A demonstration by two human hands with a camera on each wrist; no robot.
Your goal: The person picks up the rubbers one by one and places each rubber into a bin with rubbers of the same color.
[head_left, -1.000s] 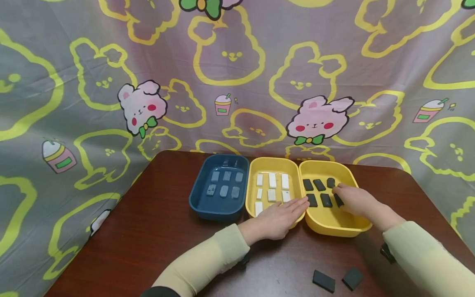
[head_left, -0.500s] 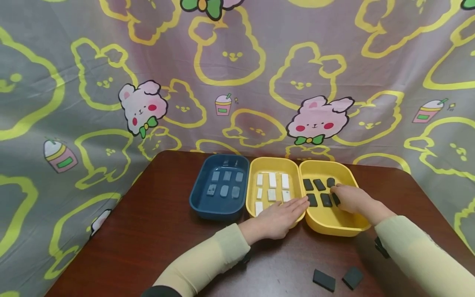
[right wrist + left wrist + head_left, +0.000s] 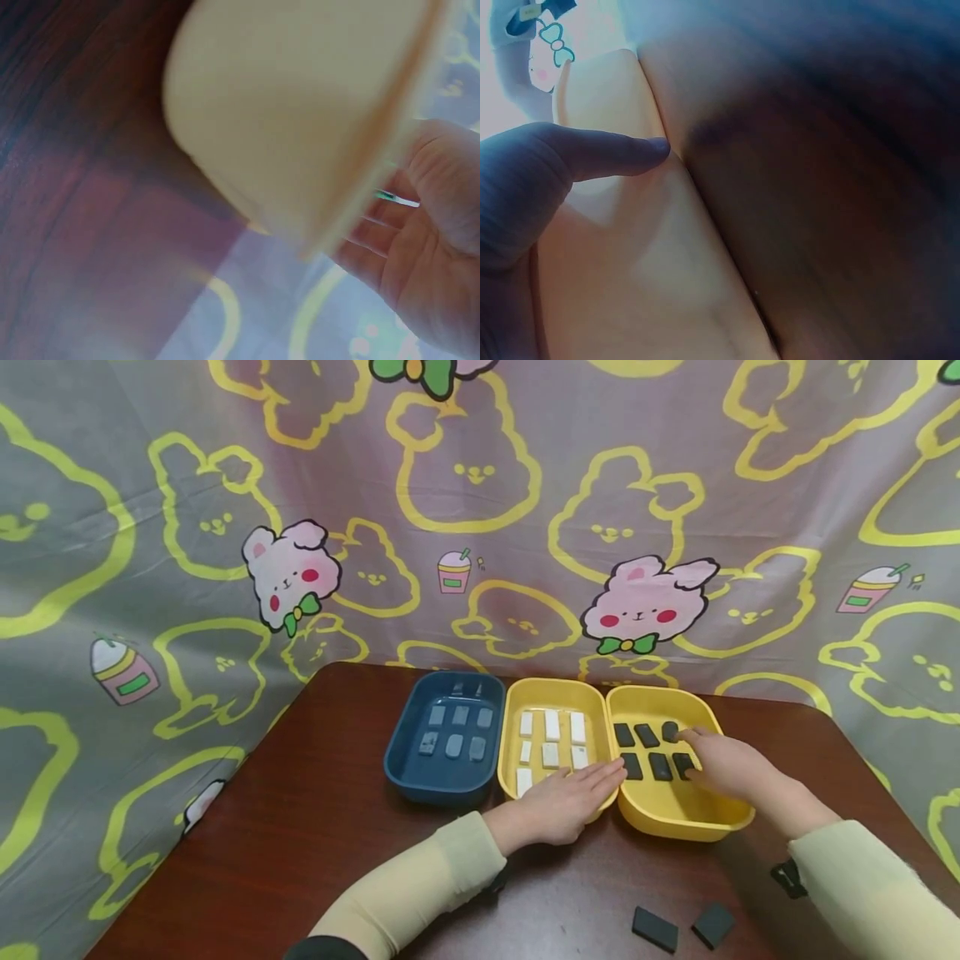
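Observation:
My left hand (image 3: 562,802) lies across the near rim of the middle yellow tray (image 3: 512,693), fingers straight and reaching its right rim. The thumb (image 3: 611,154) rests against the tray's outer wall in the left wrist view. Several white blocks (image 3: 551,724) lie inside in rows, the nearest partly hidden by the hand. My right hand (image 3: 727,768) is over the right side of the right yellow tray (image 3: 660,814), fingertips beside a black tile (image 3: 682,766) and a rounded black piece (image 3: 670,732). More black tiles (image 3: 660,767) stand in two rows there. In the right wrist view its fingers are loosely bent.
A blue tray (image 3: 442,787) with several grey-blue pieces (image 3: 453,745) stands left of the yellow trays, all side by side. Two dark tiles (image 3: 655,929) (image 3: 713,925) lie on the brown table (image 3: 337,793) in front. A patterned curtain (image 3: 510,527) hangs behind.
My right hand shifted slightly left with the black tile at its fingers, then drew back to the right, leaving the tile at the row's end. The left hand stayed still.

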